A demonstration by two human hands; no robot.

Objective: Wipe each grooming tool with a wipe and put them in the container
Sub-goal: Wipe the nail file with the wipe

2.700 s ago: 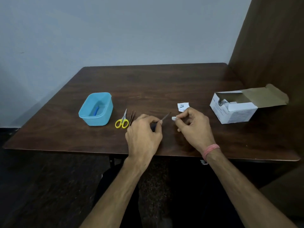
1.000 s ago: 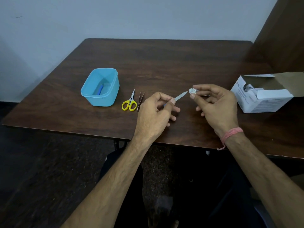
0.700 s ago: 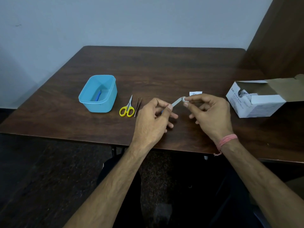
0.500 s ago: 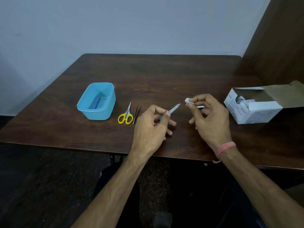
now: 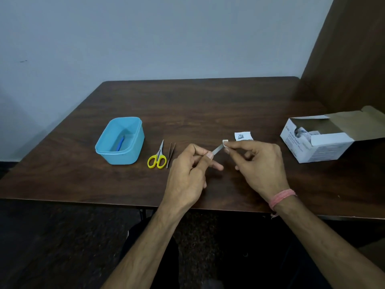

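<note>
Half a second back the wipe (image 5: 225, 142) hung clear of the file's tip; now it sits pinched onto the end of the nail file (image 5: 217, 150), so another wiping stroke is probably under way. The right hand (image 5: 258, 163) pinches the wipe; the left hand (image 5: 188, 174) grips the file's handle. One container (image 5: 119, 140) stands at nine o'clock, holding one blue tool (image 5: 120, 140), seemingly. One pair of scissors (image 5: 157, 156) and one pair of tweezers (image 5: 171, 154) wait just beside it.

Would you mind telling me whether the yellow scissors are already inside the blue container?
No, the yellow scissors lie on the table just right of the blue container.
</note>
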